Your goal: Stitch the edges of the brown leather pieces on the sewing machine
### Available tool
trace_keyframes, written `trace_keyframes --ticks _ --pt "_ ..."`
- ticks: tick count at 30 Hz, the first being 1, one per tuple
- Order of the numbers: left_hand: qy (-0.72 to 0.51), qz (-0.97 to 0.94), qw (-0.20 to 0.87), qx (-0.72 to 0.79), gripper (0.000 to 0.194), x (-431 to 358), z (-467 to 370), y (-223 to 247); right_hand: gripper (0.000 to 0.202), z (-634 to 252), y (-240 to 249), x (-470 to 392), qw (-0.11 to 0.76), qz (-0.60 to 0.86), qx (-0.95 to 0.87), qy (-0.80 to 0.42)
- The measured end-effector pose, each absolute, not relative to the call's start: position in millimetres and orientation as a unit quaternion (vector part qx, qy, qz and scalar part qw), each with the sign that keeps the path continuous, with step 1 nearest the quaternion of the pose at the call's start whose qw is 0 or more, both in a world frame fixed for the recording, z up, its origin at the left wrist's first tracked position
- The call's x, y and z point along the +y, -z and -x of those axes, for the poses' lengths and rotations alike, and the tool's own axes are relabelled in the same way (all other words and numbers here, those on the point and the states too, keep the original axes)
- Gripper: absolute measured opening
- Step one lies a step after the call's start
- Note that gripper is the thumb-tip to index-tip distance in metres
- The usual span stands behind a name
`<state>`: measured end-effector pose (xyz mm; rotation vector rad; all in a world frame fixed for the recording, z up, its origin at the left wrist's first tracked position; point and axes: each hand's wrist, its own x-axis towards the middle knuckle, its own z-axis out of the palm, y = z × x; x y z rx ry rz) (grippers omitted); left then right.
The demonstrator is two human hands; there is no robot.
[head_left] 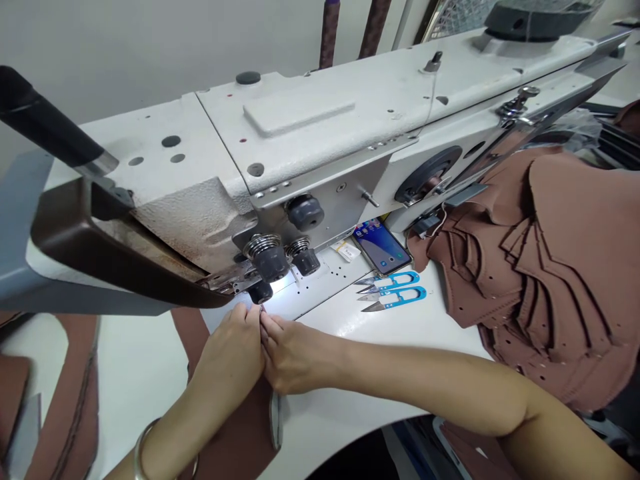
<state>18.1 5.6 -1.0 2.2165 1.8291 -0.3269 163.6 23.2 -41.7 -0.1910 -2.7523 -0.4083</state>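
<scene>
My left hand (234, 348) and my right hand (296, 355) are pressed together just in front of the sewing machine's lamp-lit needle area. Between them they pinch the edge of a brown leather piece (245, 430), whose body hangs down toward me beneath my left forearm. A pale edge shows along its right side. Fingers of both hands are closed, and the fingertips are partly hidden. Above them rises the white sewing machine (300, 120) with its dark tension knobs (270, 260). The needle and presser foot cannot be made out behind the machine head.
Two blue thread snips (400, 297) lie right of my hands, with a smartphone (381, 245) and a small white label (346, 251) behind. A large stack of brown leather pieces (565, 267) covers the right side. More brown strips (75, 393) lie at left.
</scene>
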Motion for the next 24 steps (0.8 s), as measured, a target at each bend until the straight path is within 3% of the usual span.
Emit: trace_keyframes --ticks 10,15,24 --pt "0.036 -0.801 0.098 0.589 0.05 -5 20 8 0.022 -171 37 18 0.174 0.054 -0.974 0.137" --pt "-0.001 -0.817 0.061 0.574 0.041 -9 14 8 0.026 -169 41 16 0.177 0.055 -0.97 0.155" --pt "-0.003 -0.786 0.089 0.612 0.032 3 -5 14 0.03 -164 46 21 0.217 0.087 -0.954 0.187"
